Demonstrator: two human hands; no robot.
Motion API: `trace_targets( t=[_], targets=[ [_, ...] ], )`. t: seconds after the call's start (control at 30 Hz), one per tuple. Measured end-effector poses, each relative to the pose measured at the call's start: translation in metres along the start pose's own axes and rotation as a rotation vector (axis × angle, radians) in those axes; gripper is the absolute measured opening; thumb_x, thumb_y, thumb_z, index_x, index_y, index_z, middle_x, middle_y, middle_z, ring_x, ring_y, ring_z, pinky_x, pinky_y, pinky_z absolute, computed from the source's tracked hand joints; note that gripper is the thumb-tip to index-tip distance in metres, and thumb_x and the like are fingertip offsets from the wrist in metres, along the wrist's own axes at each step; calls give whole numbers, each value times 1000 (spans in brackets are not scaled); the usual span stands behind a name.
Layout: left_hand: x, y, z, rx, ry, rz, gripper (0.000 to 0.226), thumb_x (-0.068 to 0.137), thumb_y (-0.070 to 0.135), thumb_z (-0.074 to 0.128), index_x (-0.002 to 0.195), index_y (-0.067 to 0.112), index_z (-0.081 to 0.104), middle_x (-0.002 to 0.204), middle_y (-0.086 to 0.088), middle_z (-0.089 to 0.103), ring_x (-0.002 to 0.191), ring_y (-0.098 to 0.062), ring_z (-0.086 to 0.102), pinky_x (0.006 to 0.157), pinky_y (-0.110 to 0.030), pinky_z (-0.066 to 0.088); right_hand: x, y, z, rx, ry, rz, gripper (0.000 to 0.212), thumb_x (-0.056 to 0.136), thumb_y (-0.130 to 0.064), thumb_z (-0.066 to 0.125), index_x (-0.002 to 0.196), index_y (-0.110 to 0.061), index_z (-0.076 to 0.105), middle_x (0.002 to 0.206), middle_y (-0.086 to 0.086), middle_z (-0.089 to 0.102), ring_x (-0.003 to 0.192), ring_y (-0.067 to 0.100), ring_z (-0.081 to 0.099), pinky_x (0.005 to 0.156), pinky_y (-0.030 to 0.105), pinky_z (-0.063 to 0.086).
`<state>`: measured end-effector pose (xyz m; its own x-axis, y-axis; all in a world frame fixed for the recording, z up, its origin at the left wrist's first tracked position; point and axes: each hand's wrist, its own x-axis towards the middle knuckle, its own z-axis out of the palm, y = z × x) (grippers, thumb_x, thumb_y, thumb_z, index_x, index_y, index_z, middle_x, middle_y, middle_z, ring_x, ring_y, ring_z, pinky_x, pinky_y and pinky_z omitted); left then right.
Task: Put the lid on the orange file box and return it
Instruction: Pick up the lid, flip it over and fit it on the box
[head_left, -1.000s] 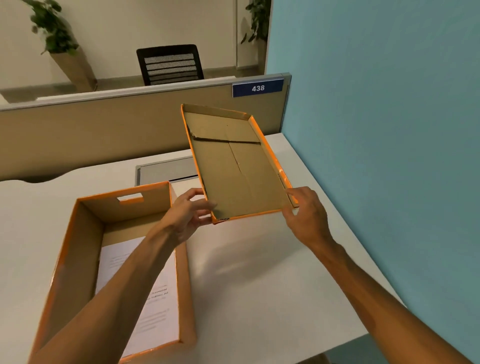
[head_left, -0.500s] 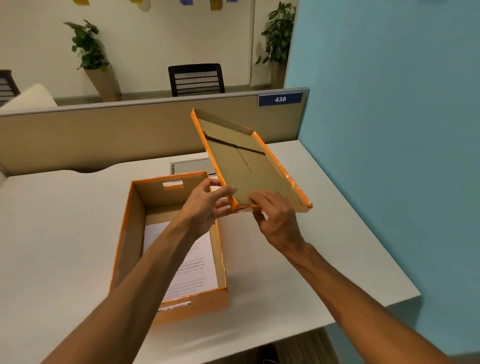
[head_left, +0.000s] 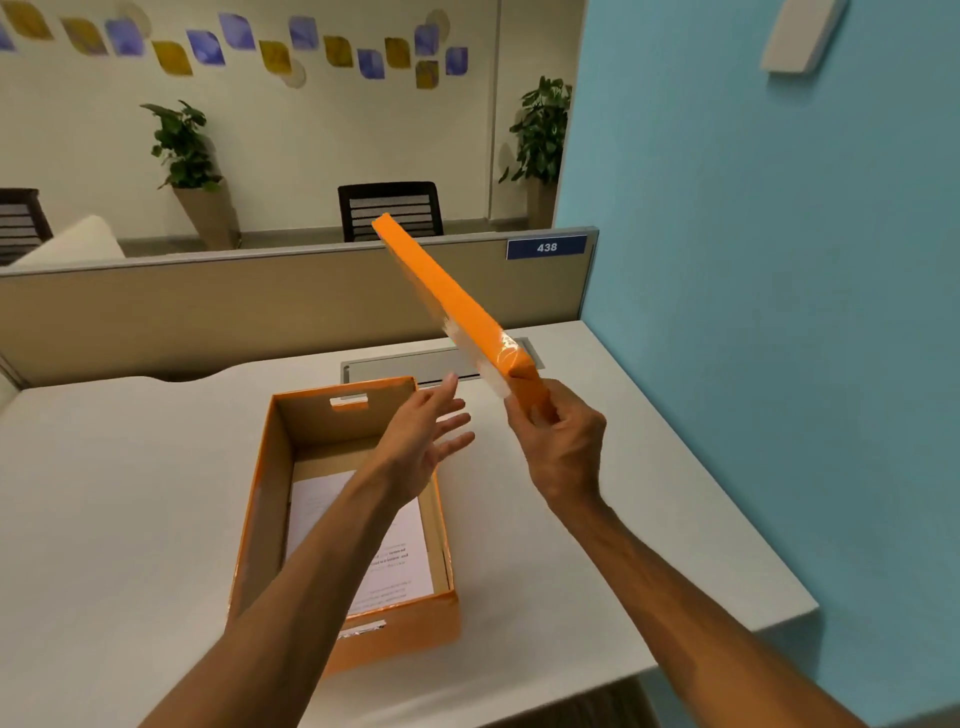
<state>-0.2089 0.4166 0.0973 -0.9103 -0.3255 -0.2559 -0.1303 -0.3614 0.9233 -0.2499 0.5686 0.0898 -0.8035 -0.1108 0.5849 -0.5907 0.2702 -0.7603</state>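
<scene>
Right hand (head_left: 563, 441) pinches lid (head_left: 457, 312) corner, lid edge-on, tilted, inside hidden. Left hand (head_left: 423, 441) spread, empty, above open box (head_left: 260, 519) on desk (head_left: 104, 493). My forearm covers part of paper (head_left: 405, 540) inside.

A pale counter (head_left: 130, 493) meets a beige partition (head_left: 234, 312) tagged 438 (head_left: 546, 247) and a blue wall (head_left: 779, 312). Beyond stand a black chair (head_left: 390, 208) and 2 potted plants (head_left: 182, 150).

The right hand (head_left: 558, 447) is raised above the table's right side, fingers curled in a pinch around a corner of the lid (head_left: 452, 306). The left hand (head_left: 423, 441) hangs just beside it, palm up-turned, fingers spread, touching nothing. Both forearms are bare.
</scene>
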Motion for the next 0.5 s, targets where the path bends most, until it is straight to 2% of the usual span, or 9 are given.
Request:
trace_targets(
  t=[0.07, 0.1, 0.13, 0.2, 0.3, 0.4, 0.5],
  targets=[
    [6, -15, 3, -4, 12, -69, 66, 90, 45, 62, 143, 15, 39, 150, -16, 44, 133, -38, 48, 105, -54, 46, 6, -7, -9, 81, 31, 139, 31, 82, -43, 74, 103, -22, 68, 87, -17, 66, 72, -2, 65, 71, 10, 51],
    [8, -22, 2, -31, 8, -102, 69, 91, 43, 62, 147, 14, 35, 152, -16, 41, 136, -39, 45, 107, -55, 44, 10, -10, -15, 118, 39, 196, 31, 80, -47, 73, 104, -28, 66, 92, -20, 65, 73, -4, 64, 71, 8, 47],
    [11, -27, 2, -68, -4, -136, 71, 92, 41, 62, 150, 13, 31, 153, -17, 39, 137, -40, 43, 109, -55, 42, 13, -12, -19, 166, 39, 247, 29, 80, -48, 73, 103, -33, 65, 97, -21, 66, 77, -2, 65, 73, 12, 48],
    [15, -35, -1, -153, -52, -195, 68, 92, 36, 62, 149, 13, 32, 151, -17, 42, 136, -40, 45, 110, -56, 40, 19, -14, -27, 306, 33, 333, 18, 81, -40, 77, 95, -37, 65, 99, -21, 69, 86, 10, 70, 80, 29, 54],
    [16, -43, 0, -309, -75, -241, 56, 93, 25, 63, 143, 12, 40, 144, -16, 52, 128, -37, 54, 100, -55, 47, 23, -13, -36, 505, 25, 443, 22, 79, -29, 81, 95, -35, 68, 102, -13, 74, 93, 20, 72, 87, 48, 57],
    [16, -48, 3, -347, 4, -243, 52, 93, 14, 62, 142, 14, 42, 143, -14, 52, 129, -35, 51, 96, -55, 45, 26, -8, -42, 657, -16, 511, 31, 79, -21, 80, 106, -30, 69, 109, -5, 75, 99, 26, 72, 90, 57, 54],
    [18, -49, 2, -331, 106, -209, 60, 92, 8, 62, 147, 15, 38, 142, -12, 52, 128, -35, 50, 96, -57, 45, 32, -1, -47, 792, -91, 530, 40, 80, -14, 77, 117, -26, 65, 118, 3, 73, 107, 31, 69, 92, 59, 53]
  ],
)
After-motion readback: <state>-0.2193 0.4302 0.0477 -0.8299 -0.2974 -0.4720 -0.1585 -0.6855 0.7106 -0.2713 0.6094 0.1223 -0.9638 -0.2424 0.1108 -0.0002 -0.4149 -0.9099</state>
